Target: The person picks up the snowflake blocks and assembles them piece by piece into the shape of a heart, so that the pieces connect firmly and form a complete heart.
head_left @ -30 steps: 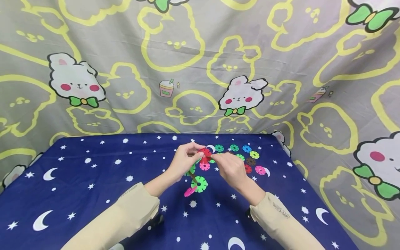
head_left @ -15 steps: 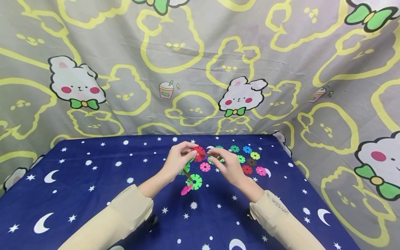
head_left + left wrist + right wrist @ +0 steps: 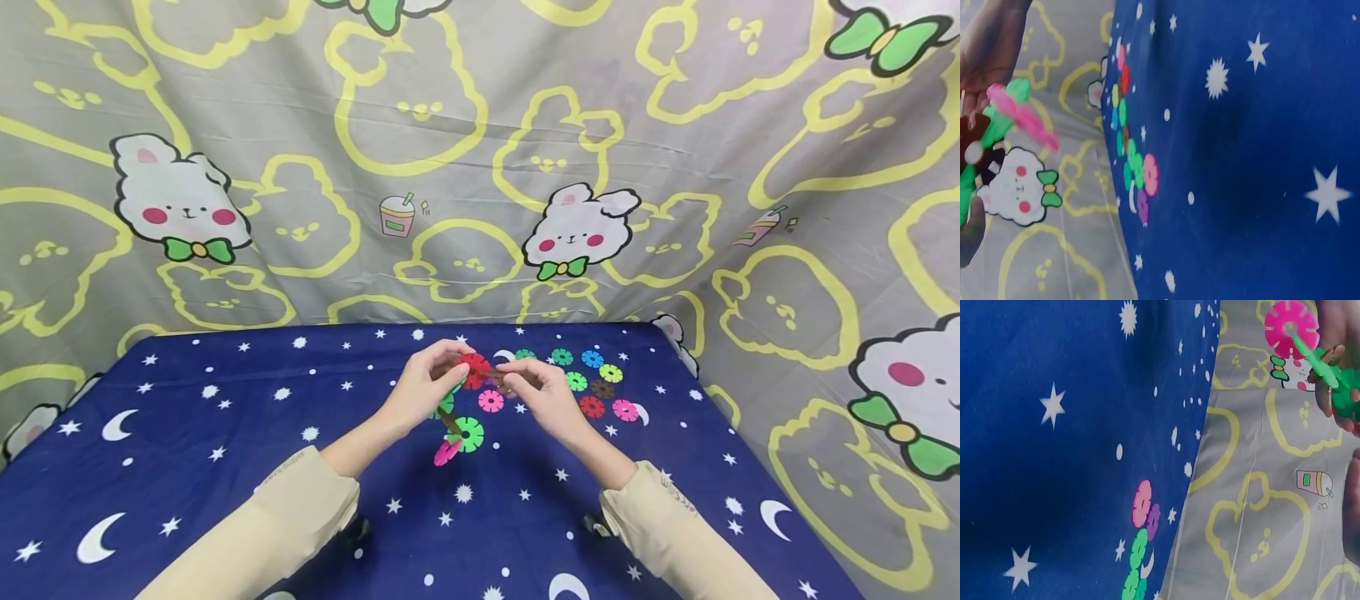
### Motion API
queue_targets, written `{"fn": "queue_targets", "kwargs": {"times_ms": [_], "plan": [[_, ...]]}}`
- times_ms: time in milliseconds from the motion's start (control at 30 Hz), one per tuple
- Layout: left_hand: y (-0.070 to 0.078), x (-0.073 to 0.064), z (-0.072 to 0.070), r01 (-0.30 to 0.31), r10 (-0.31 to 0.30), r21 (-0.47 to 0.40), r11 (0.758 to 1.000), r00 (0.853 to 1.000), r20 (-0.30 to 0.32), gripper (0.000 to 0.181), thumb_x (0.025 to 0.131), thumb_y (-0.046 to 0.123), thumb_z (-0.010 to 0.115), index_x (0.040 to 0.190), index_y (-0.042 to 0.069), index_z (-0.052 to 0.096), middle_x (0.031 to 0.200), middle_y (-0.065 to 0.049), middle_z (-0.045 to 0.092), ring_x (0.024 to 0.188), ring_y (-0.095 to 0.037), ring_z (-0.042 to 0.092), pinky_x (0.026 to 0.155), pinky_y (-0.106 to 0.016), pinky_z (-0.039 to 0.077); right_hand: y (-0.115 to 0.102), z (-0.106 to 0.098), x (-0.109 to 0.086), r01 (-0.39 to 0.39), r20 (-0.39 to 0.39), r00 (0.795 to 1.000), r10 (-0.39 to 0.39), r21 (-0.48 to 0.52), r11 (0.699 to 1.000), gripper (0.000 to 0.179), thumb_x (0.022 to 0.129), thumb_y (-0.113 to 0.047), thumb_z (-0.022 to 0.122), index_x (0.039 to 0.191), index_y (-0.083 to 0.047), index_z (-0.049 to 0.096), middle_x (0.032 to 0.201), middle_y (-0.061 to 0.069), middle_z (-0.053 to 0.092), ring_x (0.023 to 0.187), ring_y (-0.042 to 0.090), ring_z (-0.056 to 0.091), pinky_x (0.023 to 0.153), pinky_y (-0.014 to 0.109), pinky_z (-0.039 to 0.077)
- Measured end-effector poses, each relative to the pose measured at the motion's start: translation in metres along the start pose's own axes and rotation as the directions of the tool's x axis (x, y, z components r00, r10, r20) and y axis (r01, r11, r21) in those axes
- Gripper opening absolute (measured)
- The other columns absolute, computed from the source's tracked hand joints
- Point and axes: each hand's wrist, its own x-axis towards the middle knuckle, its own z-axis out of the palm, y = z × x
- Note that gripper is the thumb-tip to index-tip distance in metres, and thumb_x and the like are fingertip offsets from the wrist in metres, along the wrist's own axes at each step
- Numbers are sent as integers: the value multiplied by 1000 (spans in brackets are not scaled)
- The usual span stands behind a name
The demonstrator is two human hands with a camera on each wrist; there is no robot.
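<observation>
My left hand (image 3: 416, 392) holds a chain of notched plastic snowflake discs between thumb and fingers. A red snowflake disc (image 3: 474, 372) stands at its top, beside the fingertips. Below the hand hang green discs, a brown disc (image 3: 449, 420) seen nearly edge-on, a larger-looking green disc (image 3: 470, 434) and a pink disc (image 3: 446, 452). My right hand (image 3: 546, 396) pinches a thin brown disc (image 3: 495, 374), edge-on, right at the red disc's edge. The pink disc (image 3: 1291, 328) and green disc (image 3: 1317, 360) of the chain also show in the right wrist view.
Loose snowflake discs lie on the dark blue starry cloth (image 3: 240, 433) behind and right of the hands: a pink one (image 3: 491, 401), a red one (image 3: 592, 407), a blue one (image 3: 592, 358) and several others. A patterned curtain (image 3: 450, 167) closes off the back.
The hands were close together at the red disc; my right hand has since drawn back to the right and its fingers have loosened. The chain has shifted slightly left.
</observation>
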Motion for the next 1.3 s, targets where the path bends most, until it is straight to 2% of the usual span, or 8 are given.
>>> {"fn": "queue_targets", "kwargs": {"times_ms": [200, 400, 633, 800, 900, 1033, 1200, 1300], "plan": [[0, 2, -6, -13, 3, 72, 997, 990, 144, 25, 91, 9, 54, 115, 1, 55, 98, -17, 64, 85, -23, 62, 75, -30, 50, 0, 2, -2, 12, -21, 1000, -11, 35, 999, 29, 85, -8, 61, 101, 16, 59, 86, 10, 65, 78, 4, 63, 72, 23, 51], [-5, 2, -4, 33, -65, 131, 991, 966, 249, 45, 85, 19, 64, 125, 5, 50, 97, -12, 66, 82, -17, 63, 72, -28, 51, 2, 6, -2, 55, 27, 998, -55, -16, 998, 26, 85, -9, 62, 99, 12, 62, 89, 25, 64, 79, 5, 63, 71, 24, 52], [-9, 3, -6, 63, -101, 175, 982, 971, 217, 45, 81, 26, 69, 118, 4, 59, 93, -11, 68, 73, -14, 63, 64, -29, 52, 11, 3, 2, 41, 84, 996, -36, -58, 997, 29, 88, -12, 59, 108, 8, 58, 94, 23, 63, 80, 7, 62, 70, 29, 52], [-8, 3, -11, 84, -116, 178, 980, 977, 178, 36, 80, 23, 69, 110, 4, 64, 92, -10, 68, 70, -16, 61, 61, -28, 50, 37, -7, 9, -74, 94, 990, 105, -288, 955, 28, 90, -13, 56, 114, 2, 58, 103, 18, 63, 87, 18, 61, 73, 33, 50], [-8, 2, -13, 94, -125, 182, 979, 977, 170, 36, 80, 23, 69, 109, 3, 64, 91, -10, 68, 68, -14, 60, 60, -27, 49, 56, -11, 11, -100, 168, 965, 201, -473, 875, 30, 89, -12, 58, 115, 1, 58, 110, 17, 61, 97, 28, 59, 80, 39, 47], [-9, 2, -13, 90, -125, 192, 977, 976, 177, 37, 80, 22, 68, 111, 1, 63, 91, -10, 68, 69, -11, 59, 61, -26, 49, 76, -8, 14, -56, 305, 903, 302, -613, 788, 36, 87, -9, 59, 121, 4, 53, 119, 20, 56, 111, 34, 52, 93, 46, 39], [-8, 1, -12, 87, -124, 189, 978, 973, 194, 37, 81, 21, 68, 112, 2, 62, 89, -9, 68, 69, -11, 60, 62, -27, 50, 94, 2, 19, -3, 409, 835, 367, -664, 748, 48, 86, -8, 60, 131, -1, 44, 126, 17, 53, 118, 29, 48, 99, 43, 35], [-8, 1, -12, 87, -124, 192, 978, 973, 194, 38, 80, 22, 68, 112, 2, 62, 89, -8, 68, 70, -11, 61, 63, -27, 50, 98, 6, 21, -6, 408, 826, 389, -684, 730, 50, 83, -6, 64, 129, -2, 46, 121, 17, 55, 113, 29, 50, 97, 43, 37]]}}
